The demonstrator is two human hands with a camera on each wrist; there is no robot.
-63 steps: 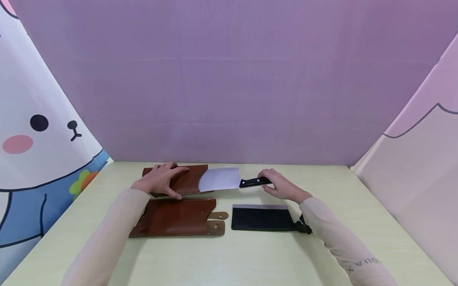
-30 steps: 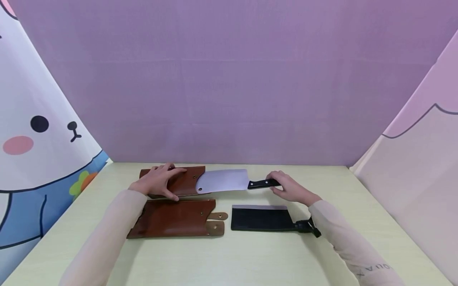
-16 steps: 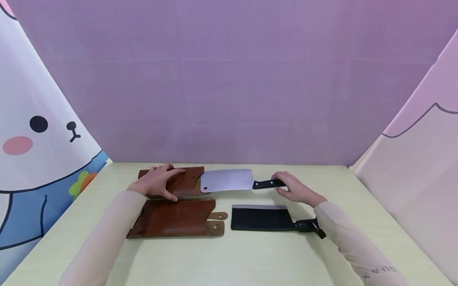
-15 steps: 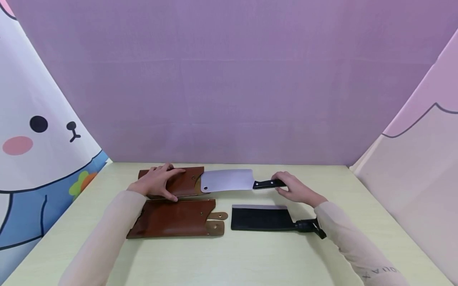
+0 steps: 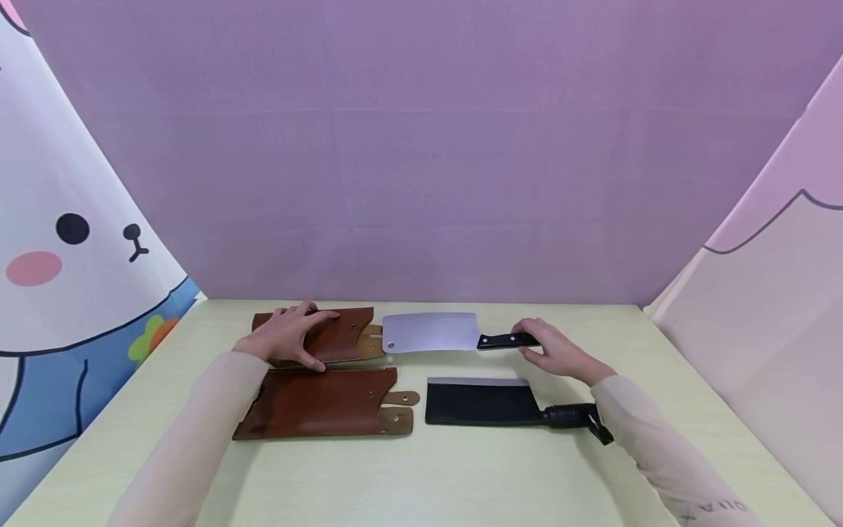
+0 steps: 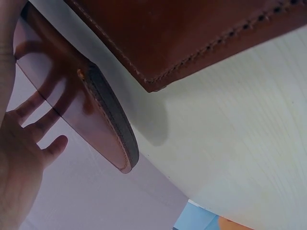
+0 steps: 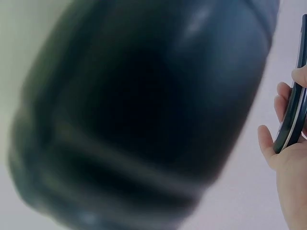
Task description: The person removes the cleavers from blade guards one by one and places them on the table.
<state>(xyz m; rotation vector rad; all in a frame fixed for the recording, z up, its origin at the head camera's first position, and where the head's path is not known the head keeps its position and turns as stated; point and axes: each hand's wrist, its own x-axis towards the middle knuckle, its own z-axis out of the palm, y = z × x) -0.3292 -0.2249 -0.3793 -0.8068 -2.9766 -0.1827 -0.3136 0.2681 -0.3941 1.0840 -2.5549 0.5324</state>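
Note:
My right hand (image 5: 553,351) holds a cleaver (image 5: 431,333) by its black riveted handle; the right wrist view shows the fingers round that handle (image 7: 290,120). The bare steel blade points left, its end just right of a brown leather knife sheath's mouth. That sheath (image 5: 339,333) lies at the back of the table under my left hand (image 5: 286,335), which grips it with the thumb at the near edge and the fingers over the far side. The left wrist view shows the fingers against the sheath (image 6: 91,124). Its tan strap ends show at the opening.
A second brown sheath (image 5: 323,402) lies in front of the first, straps to the right. Right of it rests a black-bladed cleaver (image 5: 484,404), its dark handle below my right forearm. A purple cloth wall (image 5: 421,183) stands behind the table (image 5: 421,476).
The right hand has moved right, drawing the steel cleaver out of the back sheath; a narrow gap now separates them. My left hand and its sheath have shifted slightly left.

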